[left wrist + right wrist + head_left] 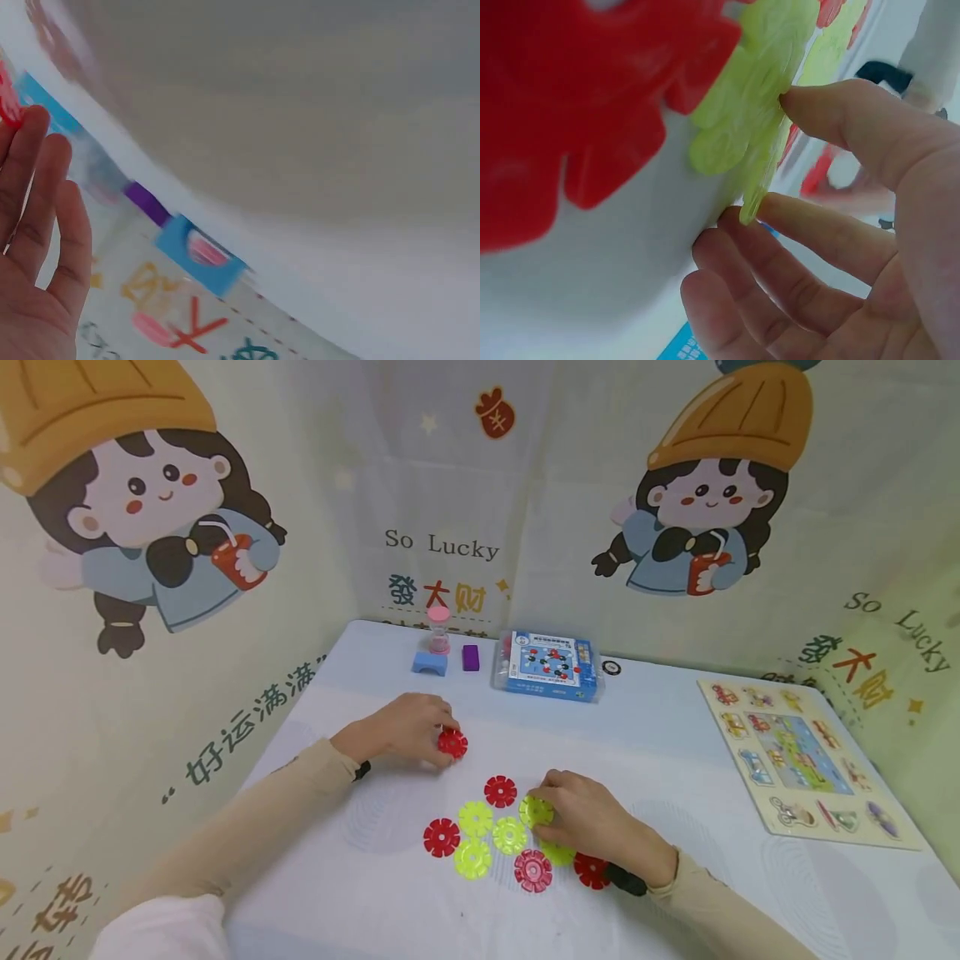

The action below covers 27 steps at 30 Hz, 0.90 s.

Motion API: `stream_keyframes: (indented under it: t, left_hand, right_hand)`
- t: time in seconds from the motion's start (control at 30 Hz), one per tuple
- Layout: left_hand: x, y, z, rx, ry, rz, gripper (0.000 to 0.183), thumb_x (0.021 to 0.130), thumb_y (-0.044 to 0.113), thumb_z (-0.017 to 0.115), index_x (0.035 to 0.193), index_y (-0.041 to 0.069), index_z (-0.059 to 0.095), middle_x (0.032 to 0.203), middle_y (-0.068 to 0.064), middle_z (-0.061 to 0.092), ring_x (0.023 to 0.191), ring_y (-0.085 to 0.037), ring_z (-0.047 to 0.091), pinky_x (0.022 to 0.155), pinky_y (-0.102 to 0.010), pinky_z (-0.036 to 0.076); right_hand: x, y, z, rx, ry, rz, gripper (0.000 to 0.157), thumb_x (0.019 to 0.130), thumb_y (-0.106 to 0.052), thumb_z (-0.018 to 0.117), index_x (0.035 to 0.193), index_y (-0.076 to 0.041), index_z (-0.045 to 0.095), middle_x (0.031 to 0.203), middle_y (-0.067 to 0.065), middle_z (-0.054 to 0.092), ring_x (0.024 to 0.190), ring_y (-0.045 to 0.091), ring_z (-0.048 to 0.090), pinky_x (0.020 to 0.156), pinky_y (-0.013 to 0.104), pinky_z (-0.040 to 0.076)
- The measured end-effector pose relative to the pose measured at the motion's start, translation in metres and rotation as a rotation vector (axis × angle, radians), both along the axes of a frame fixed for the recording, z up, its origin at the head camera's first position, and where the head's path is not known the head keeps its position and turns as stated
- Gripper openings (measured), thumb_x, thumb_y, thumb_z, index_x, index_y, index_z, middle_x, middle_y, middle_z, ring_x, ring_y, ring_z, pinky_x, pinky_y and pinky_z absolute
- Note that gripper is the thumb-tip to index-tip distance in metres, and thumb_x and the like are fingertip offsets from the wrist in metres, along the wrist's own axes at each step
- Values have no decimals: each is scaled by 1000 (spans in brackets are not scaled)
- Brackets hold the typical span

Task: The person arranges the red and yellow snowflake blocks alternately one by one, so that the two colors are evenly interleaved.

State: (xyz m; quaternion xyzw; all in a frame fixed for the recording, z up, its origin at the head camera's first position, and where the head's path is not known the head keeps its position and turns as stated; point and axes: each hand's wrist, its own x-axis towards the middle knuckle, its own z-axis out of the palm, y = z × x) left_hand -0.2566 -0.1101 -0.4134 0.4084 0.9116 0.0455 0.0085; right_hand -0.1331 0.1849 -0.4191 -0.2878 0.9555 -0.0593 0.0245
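Observation:
My left hand (pixel 412 728) pinches a red slotted snowflake disc (pixel 453 743) by its edge, away from the loose group of discs. In the left wrist view only a sliver of that disc shows beside the fingertips. My right hand (pixel 588 814) pinches a yellow-green slotted disc (pixel 536 811) between thumb and index finger, and the right wrist view shows it tilted on edge. Around the right hand lie several more yellow-green discs (pixel 472 858) and red discs (pixel 442 837). One red disc (pixel 591 872) is partly hidden under the right wrist.
At the back stand a pink hourglass (pixel 438 631), a blue arch block (pixel 430 664), a purple block (pixel 470 657) and a boxed molecule-model kit (pixel 551 667). A small black ring (pixel 612 667) lies beside the box. On the right is a wooden picture puzzle board (pixel 810 764). Printed cloth walls enclose the table.

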Motion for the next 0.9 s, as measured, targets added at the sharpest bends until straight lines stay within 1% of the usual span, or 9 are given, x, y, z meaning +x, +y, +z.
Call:
stream_keyframes:
  t: [0.1,0.17,0.23,0.33,0.4,0.5,0.6,0.73,0.9]
  left_hand:
    - [-31,3,0,23,-4,62,52,71,59,70,111,25,71,102,6,67,88,-10,57,77,-28,51]
    - [-48,4,-1,24,0,89,53,71,58,70,112,24,71,103,5,67,89,-11,57,77,-29,52]
    - [-60,6,-3,24,-8,111,53,72,56,71,113,24,70,102,5,66,88,-11,55,74,-28,51]
    - [-73,9,-5,23,-38,138,51,73,52,72,116,24,69,101,5,64,87,-10,53,72,-28,49]
    - [-78,10,-7,38,-90,154,50,74,48,74,118,24,68,97,5,62,85,-10,52,69,-27,47]
    - [-80,9,-9,69,-189,180,50,75,44,76,121,25,66,93,6,60,84,-13,51,68,-28,45]
    - [-81,9,-11,91,-243,198,51,76,43,76,123,25,65,98,6,59,87,-14,51,71,-29,45]
    - [-82,9,-12,85,-244,200,51,77,45,75,124,25,64,106,6,58,93,-13,51,75,-29,46]
    - [-82,8,-13,71,-237,200,52,77,45,74,124,24,64,108,5,59,97,-12,52,80,-30,48]
  right_hand:
    - [-1,2,-1,0,4,21,46,73,-45,77,110,-20,71,98,-4,63,85,8,55,72,25,53]
    - [-1,3,-1,-9,-12,29,45,73,-43,77,111,-20,71,99,-3,62,86,9,54,73,26,53]
    - [-2,3,0,-20,-26,39,44,74,-41,77,112,-20,70,101,-3,62,87,9,53,73,25,52]
    - [-2,2,1,-40,-42,45,44,74,-38,78,113,-20,70,101,-3,61,87,8,52,74,25,52]
    - [-3,1,2,-58,-64,43,44,74,-35,79,114,-20,69,103,-2,61,86,8,52,73,23,52]
    - [-4,0,3,-105,-132,34,44,74,-30,79,116,-19,68,106,0,59,80,8,52,66,18,49]
    - [-6,0,3,-156,-218,16,47,75,-24,78,120,-17,66,112,2,56,78,9,52,61,14,47]
    - [-11,2,2,-198,-284,9,49,74,-22,79,121,-16,66,113,-1,54,83,11,52,63,14,47]
    - [-17,5,0,-226,-292,49,46,71,-27,82,115,-20,69,106,-8,58,81,9,52,66,18,47]
